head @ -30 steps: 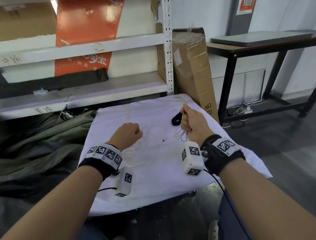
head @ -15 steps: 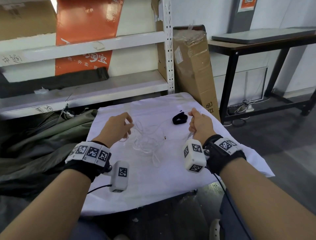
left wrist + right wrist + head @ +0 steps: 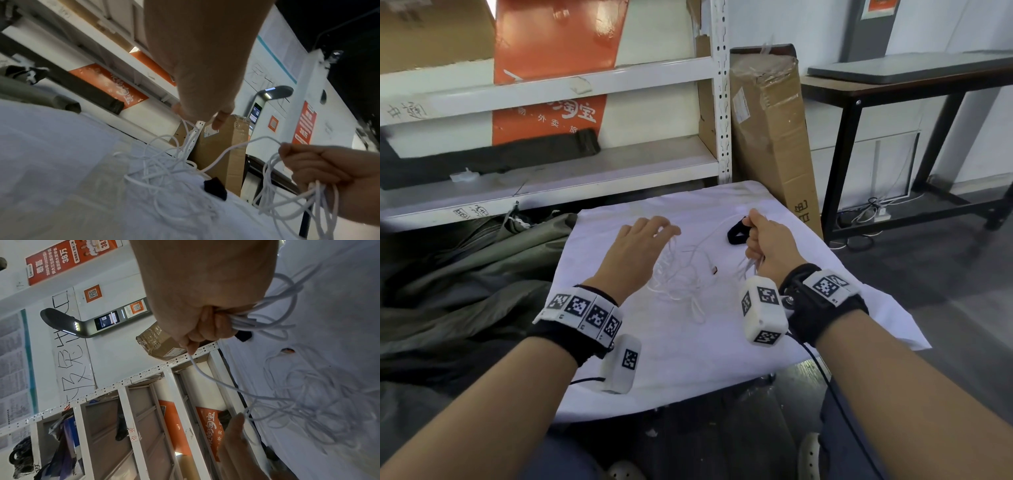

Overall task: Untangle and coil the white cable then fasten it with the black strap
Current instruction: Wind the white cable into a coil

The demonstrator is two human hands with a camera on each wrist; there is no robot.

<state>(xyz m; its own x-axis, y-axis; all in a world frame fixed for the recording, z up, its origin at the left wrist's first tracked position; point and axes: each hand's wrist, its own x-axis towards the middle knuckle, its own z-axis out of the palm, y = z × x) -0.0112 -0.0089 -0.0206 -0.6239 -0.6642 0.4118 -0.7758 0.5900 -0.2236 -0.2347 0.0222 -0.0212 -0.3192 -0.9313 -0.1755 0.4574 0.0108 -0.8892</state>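
The white cable (image 3: pixel 685 281) lies in a loose tangle on the white cloth between my hands. My right hand (image 3: pixel 760 240) grips a bunch of its loops in a fist, and the loops hang below the fist (image 3: pixel 267 318). My left hand (image 3: pixel 640 240) is raised over the tangle; its fingertips (image 3: pixel 180 113) pinch a few strands and lift them off the pile (image 3: pixel 164 175). One strand runs taut from hand to hand. The black strap (image 3: pixel 736 233) lies on the cloth just left of my right hand, also in the wrist views (image 3: pixel 216 188) (image 3: pixel 244 335). A connector end (image 3: pixel 714 270) rests on the cloth.
The white cloth (image 3: pixel 688 359) covers a small table. A white shelf rack (image 3: pixel 722 102) stands behind it, a tall cardboard box (image 3: pixel 770 137) at the back right, and a dark table (image 3: pixel 893 85) beyond. Grey-green fabric (image 3: pixel 465 274) is heaped on the left.
My left hand has moved forward and to the right, from a closed fist to stretched fingers that lift strands. My right hand has stayed by the strap with its bunch of loops.
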